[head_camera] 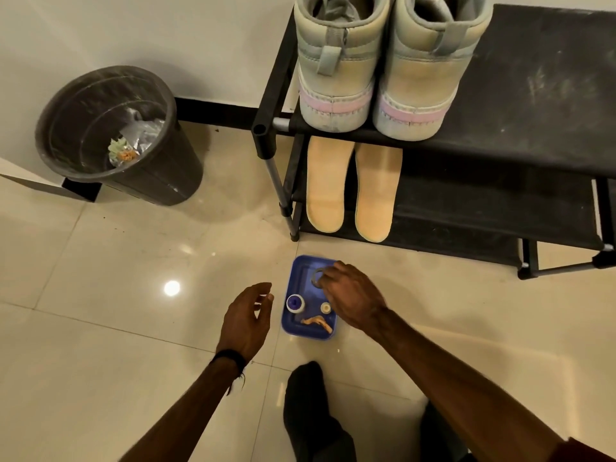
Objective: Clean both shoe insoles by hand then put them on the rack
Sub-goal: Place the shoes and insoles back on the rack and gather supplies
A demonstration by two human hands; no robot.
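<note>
Right hand (350, 296) grip pinching grey ring (316, 276) over blue tray (293, 325) | left hand (246, 320) grip loosely spread, holding nothing

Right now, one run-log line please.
insoles: on rack lower shelf | right hand: over blue tray, touching ring-shaped item | left hand: open, empty

Both forearms are bare from wrist to near the elbow. The left hand (246, 320) has a thin black thread band (230, 356) tied round its wrist, with a few loose, frayed strands hanging off it at the underside. The right hand (353, 300) wears nothing at the wrist or fingers. At the lower right corner a dark red sleeve edge (581, 451) shows on the right arm. A black sock (308, 408) covers the one foot in view, and a dark trouser leg shows beside it.
</note>
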